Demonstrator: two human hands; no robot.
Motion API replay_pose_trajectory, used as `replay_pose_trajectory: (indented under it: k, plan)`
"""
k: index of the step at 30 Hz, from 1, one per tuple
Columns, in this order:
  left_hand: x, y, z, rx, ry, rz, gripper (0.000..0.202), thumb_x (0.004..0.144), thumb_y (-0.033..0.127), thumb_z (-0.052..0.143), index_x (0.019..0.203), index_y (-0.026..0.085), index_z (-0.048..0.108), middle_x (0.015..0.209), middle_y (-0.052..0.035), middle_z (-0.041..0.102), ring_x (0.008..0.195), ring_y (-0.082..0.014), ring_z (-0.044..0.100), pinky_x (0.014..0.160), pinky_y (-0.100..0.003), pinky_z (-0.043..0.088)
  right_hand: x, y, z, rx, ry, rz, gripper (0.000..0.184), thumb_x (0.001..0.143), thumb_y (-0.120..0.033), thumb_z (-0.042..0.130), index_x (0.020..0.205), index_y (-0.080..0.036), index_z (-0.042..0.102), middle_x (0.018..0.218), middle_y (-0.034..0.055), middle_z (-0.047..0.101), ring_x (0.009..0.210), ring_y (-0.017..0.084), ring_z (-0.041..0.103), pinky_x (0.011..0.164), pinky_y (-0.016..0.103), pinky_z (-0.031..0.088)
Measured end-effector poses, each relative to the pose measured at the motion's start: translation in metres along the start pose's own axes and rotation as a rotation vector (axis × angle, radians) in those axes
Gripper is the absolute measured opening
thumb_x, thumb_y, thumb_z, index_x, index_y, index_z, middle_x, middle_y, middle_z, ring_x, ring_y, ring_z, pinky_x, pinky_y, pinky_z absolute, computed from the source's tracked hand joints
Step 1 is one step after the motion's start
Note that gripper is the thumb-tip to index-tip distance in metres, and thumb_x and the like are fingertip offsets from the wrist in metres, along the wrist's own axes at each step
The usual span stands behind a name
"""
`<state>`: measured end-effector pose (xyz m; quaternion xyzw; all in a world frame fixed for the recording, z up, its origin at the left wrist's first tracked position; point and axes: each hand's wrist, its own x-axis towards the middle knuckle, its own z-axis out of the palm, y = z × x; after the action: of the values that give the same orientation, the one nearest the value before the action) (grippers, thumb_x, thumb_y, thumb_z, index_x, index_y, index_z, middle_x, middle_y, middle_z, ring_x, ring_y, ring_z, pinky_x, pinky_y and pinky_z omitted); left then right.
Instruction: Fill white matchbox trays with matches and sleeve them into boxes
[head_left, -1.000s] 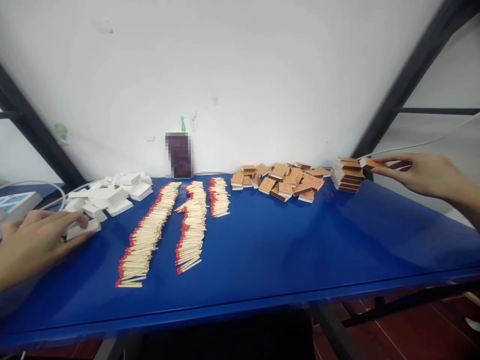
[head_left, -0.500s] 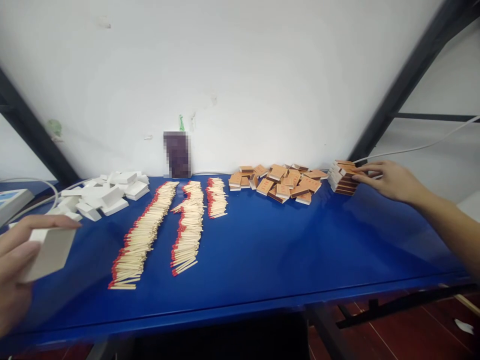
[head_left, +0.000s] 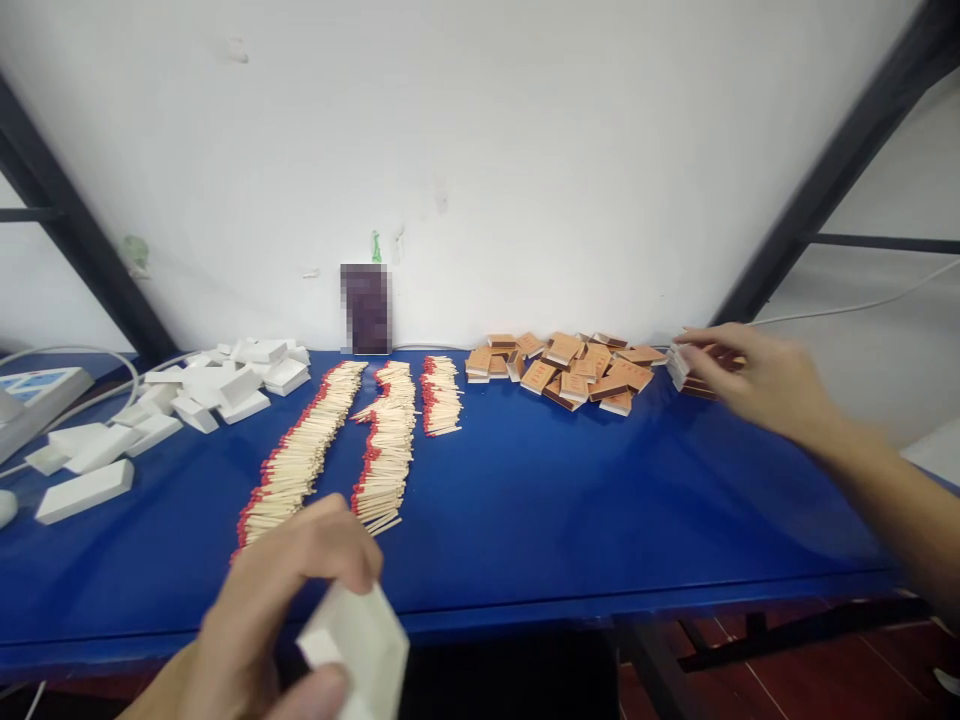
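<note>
My left hand (head_left: 285, 590) grips an open white matchbox tray (head_left: 367, 650) between thumb and fingers, tilted, above the table's front edge. The tray's hollow side shows, and nothing is visible inside it. At the far right, my right hand (head_left: 765, 385) has its fingers round a stack of brown-and-white matchboxes (head_left: 696, 388), hiding most of it. Three rows of red-headed matches lie between the hands: a long row (head_left: 315, 440), a middle row (head_left: 390, 440) and a short row (head_left: 442, 395). My left hand partly covers the long row's near end.
White matchbox trays (head_left: 225, 385) lie heaped at the back left, several more nearer. Loose orange-brown matchboxes (head_left: 577, 372) are piled at the back right. A dark pixelated panel (head_left: 366, 310) stands against the wall. A white power strip (head_left: 45, 400) and cables sit far left on the blue table (head_left: 525, 520).
My left hand has moved right and toward me, carrying the white tray from the left side to the front edge. My right hand has closed further over the matchbox stack. The view has shifted slightly.
</note>
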<state>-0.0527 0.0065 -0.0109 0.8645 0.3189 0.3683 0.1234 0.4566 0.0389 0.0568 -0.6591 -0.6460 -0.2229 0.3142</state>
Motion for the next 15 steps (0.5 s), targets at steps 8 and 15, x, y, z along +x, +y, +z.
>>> replay_pose_trajectory:
  k: [8,15]
  plan:
    - [0.045,0.042,0.018,0.032,0.069,0.312,0.016,0.079,0.013,0.064,0.079,0.019,0.050,0.082,0.0033,0.070,0.067,-0.0118,0.064,0.077,-0.035,0.033,0.010,-0.111,0.049,0.264,-0.276,-0.488,0.023,0.093,-0.025,0.051,0.100,-0.018,0.072,0.080,0.0051,0.075,0.068,0.018,0.067,0.064,0.029,0.048]
    - [0.036,0.027,0.020,0.039,0.095,0.358,0.012,0.086,0.015,0.068,0.089,0.018,0.056,0.094,-0.0051,0.072,0.080,-0.0158,0.068,0.077,-0.032,0.044,0.013,-0.096,0.067,0.321,-0.318,-0.427,0.024,0.094,-0.026,0.050,0.097,-0.019,0.072,0.082,0.0049,0.075,0.067,0.018,0.066,0.061,0.028,0.047]
